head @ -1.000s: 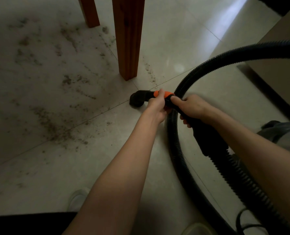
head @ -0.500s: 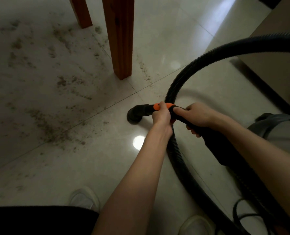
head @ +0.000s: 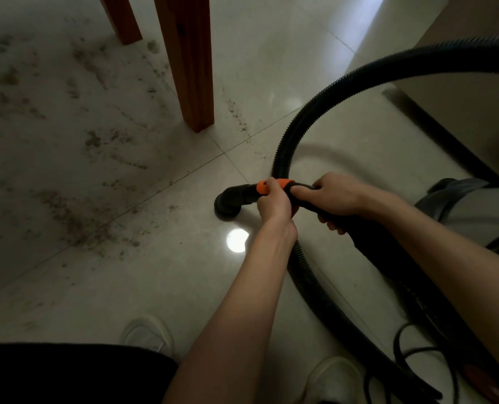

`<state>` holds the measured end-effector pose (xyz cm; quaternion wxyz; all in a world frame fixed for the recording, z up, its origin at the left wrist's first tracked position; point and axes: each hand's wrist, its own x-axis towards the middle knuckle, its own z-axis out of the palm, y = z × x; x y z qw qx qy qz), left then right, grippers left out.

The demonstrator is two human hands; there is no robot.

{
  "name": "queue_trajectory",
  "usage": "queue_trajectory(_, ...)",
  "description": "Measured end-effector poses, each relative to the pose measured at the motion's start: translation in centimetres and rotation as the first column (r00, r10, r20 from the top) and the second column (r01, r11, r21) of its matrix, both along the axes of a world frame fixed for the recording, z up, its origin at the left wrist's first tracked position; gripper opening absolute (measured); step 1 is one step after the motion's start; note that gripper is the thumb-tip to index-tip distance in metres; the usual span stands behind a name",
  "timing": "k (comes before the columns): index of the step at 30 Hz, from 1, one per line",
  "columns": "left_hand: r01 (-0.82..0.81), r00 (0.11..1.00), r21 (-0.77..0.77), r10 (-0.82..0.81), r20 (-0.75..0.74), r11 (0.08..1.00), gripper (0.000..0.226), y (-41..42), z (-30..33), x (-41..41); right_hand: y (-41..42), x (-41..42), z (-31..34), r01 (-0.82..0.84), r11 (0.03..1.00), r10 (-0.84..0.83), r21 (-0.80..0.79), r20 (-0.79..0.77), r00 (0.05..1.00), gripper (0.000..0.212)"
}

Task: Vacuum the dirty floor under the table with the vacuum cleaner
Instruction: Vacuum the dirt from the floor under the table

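Hands are clenching the vacuum wand, left hand at its orange collar, right hand behind, steadying the nozzle near the dirt

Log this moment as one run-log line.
left hand grips orange collar | right hand grips handle | nozzle on clean tile | dirt left, uncleaned

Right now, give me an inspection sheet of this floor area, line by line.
Surface: pale tiled floor, dirt scattered left of the table leg.
Job's things: vacuum nozzle on the floor; ribbed hose loops to the right.
Clutter: nothing seen.
Hands: left hand grips the orange collar; right hand grips the handle behind it.
Cables: black cord lower right.
Surroundings: second table leg, two pale shoes.
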<state>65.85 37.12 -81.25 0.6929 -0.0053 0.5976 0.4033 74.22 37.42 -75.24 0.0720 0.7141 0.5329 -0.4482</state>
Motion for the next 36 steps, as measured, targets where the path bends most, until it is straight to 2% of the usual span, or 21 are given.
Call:
queue_trajectory(3,0.003,1.0,-0.011,-0.003,-0.007,1.0,0.039,-0.7,0.2,0.6,0.1,0.5,0.6,0.006,0.999,-0.006,-0.048,-0.009,1.0,0.054)
queue_trajectory(7,0.02,0.998,-0.018,-0.019,0.055,1.0,0.037,-0.9,0.5,1.6,-0.1,1.6,1.4,-0.006,0.999,0.008,-0.05,0.038,0.999,0.055)
queue_trajectory(14,0.078,0.983,0.07,-0.089,0.164,0.995,0.041,0.9,1.0,1.8,-0.6,1.6,1.0,0.051,0.992,-0.065,0.115,0.122,0.99,0.054)
queue_trajectory(21,0.229,0.962,0.109,-0.242,0.129,0.967,0.041,2.4,1.2,3.6,-0.5,2.6,0.5,0.181,0.968,-0.21,0.175,0.161,0.964,0.055)
queue_trajectory(23,0.285,0.949,0.108,-0.296,0.109,0.952,0.034,2.8,1.3,4.4,-0.6,3.2,0.3,0.223,0.956,-0.257,0.189,0.179,0.95,0.053)
queue_trajectory(29,0.376,0.925,0.123,-0.38,0.011,0.918,0.045,4.8,1.0,5.3,0.4,3.8,-0.3,0.352,0.913,-0.377,0.205,0.096,0.921,0.051)
queue_trajectory(36,0.381,0.924,0.15,-0.382,-0.022,0.912,0.047,6.7,-0.8,4.8,2.4,3.5,-0.8,0.378,0.911,-0.382,0.164,-0.012,0.924,0.053)
